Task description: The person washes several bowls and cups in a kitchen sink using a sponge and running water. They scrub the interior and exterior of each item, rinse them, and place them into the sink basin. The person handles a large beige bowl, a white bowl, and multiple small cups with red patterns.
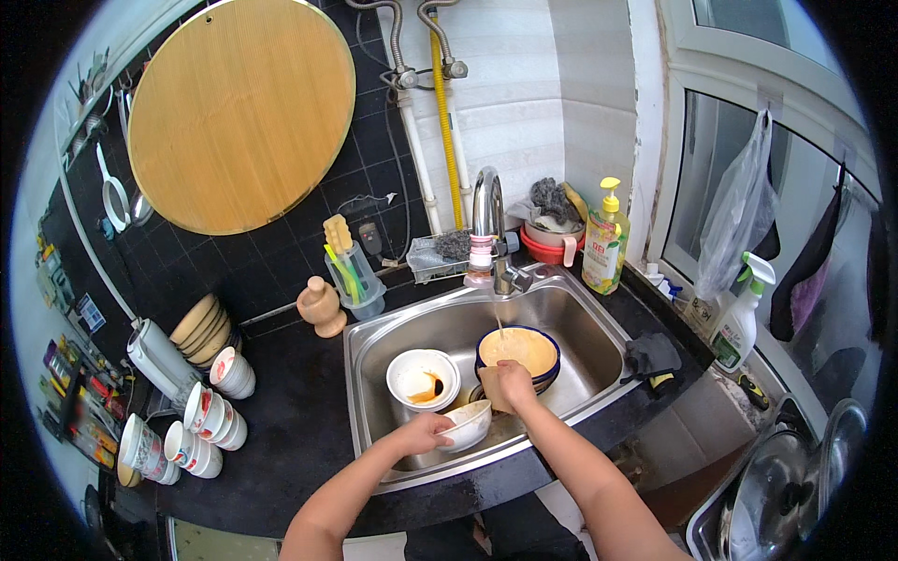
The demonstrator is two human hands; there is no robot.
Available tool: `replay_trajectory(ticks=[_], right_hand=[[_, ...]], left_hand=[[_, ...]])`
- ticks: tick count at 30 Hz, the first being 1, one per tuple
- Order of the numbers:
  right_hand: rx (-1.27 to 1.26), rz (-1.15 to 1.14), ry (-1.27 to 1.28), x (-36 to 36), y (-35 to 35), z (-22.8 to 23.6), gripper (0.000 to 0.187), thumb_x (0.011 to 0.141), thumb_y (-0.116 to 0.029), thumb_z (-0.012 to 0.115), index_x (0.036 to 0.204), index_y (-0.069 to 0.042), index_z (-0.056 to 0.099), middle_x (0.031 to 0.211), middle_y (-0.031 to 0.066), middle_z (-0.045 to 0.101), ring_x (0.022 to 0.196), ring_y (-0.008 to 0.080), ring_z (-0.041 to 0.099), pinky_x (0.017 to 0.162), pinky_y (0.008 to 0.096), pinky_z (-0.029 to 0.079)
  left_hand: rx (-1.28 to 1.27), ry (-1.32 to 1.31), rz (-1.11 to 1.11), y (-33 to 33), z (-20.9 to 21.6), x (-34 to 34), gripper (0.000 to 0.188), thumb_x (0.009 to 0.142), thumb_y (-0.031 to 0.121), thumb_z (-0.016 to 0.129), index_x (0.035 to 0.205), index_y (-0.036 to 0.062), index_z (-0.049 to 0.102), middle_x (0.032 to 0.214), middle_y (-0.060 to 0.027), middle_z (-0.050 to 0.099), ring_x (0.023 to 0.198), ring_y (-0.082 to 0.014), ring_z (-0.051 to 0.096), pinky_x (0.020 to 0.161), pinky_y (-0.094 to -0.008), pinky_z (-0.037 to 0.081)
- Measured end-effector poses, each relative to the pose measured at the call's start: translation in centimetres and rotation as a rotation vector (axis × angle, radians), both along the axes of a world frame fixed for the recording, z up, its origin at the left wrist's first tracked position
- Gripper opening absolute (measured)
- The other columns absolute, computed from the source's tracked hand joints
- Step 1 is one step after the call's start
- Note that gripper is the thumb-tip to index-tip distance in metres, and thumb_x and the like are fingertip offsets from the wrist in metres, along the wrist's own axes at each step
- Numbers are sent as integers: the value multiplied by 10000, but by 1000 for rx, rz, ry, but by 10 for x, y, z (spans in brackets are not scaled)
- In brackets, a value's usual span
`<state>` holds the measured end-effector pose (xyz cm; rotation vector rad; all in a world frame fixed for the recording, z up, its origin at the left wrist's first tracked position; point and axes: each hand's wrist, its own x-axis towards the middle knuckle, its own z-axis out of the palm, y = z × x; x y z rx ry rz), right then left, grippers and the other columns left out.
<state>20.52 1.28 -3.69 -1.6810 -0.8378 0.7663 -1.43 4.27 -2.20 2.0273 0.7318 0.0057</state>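
Note:
My left hand (425, 435) grips the rim of a white bowl (468, 427), tilted over the near side of the steel sink (613, 344). Closed around a tan, sponge-like pad (490, 387), my right hand (515, 381) is just above and right of that bowl. Beyond it, a blue-rimmed bowl (533, 342) with a yellowish inside stands under a thin stream from the faucet (487, 201). Another white bowl (400, 371), with orange residue and a dark spot inside, rests in the left of the sink. Part of the sink bottom is hidden by my hands.
Stacked white cups (216, 414) and brown bowls (202, 327) stand on the black counter to the left. A wooden mortar (321, 307) and a utensil holder (363, 290) are behind the sink. Right of it are a soap pump bottle (606, 241), a dark cloth (652, 355) and a spray bottle (736, 323).

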Motion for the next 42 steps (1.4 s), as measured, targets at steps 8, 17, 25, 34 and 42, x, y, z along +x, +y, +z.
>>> replay_trajectory(ticks=[8, 17, 25, 34, 42], right_hand=[[-13, 47, -52, 6, 5, -15, 312, 810, -189, 481, 1032, 7, 577, 916, 203, 621, 828, 290, 612, 718, 351, 476], [-5, 53, 11, 4, 13, -23, 317, 830, -201, 436, 1038, -11, 582, 942, 213, 614, 867, 301, 605, 764, 350, 464], [-16, 73, -90, 2, 10, -18, 326, 836, -222, 435, 1051, -24, 579, 981, 208, 606, 895, 315, 596, 798, 356, 450], [21, 111, 39, 0, 8, -9, 332, 834, -219, 445, 1079, -29, 564, 974, 202, 610, 909, 299, 594, 796, 346, 451], [-19, 123, -134, -1, 7, 4, 323, 837, -226, 442, 1066, -40, 573, 984, 215, 600, 926, 321, 582, 813, 367, 445]], left_hand=[[397, 200, -365, -2, -24, 24, 249, 679, 124, 661, 913, 53, 610, 850, -168, 609, 817, -320, 582, 703, -380, 450], [469, 311, -422, -1, -54, 23, 167, 705, 127, 584, 863, 78, 612, 832, -152, 612, 801, -321, 585, 677, -394, 457], [226, 282, -197, 27, -91, 2, 189, 696, 158, 577, 843, 63, 650, 860, -142, 639, 823, -264, 612, 722, -349, 479], [-175, 307, 1065, 68, -75, -4, 305, 715, 252, 711, 743, -25, 585, 605, -102, 577, 432, -182, 555, 352, -304, 461], [-254, -6, 1476, 101, -97, 6, 99, 756, 45, 558, 789, -48, 567, 607, -126, 564, 421, -211, 549, 319, -322, 454]])
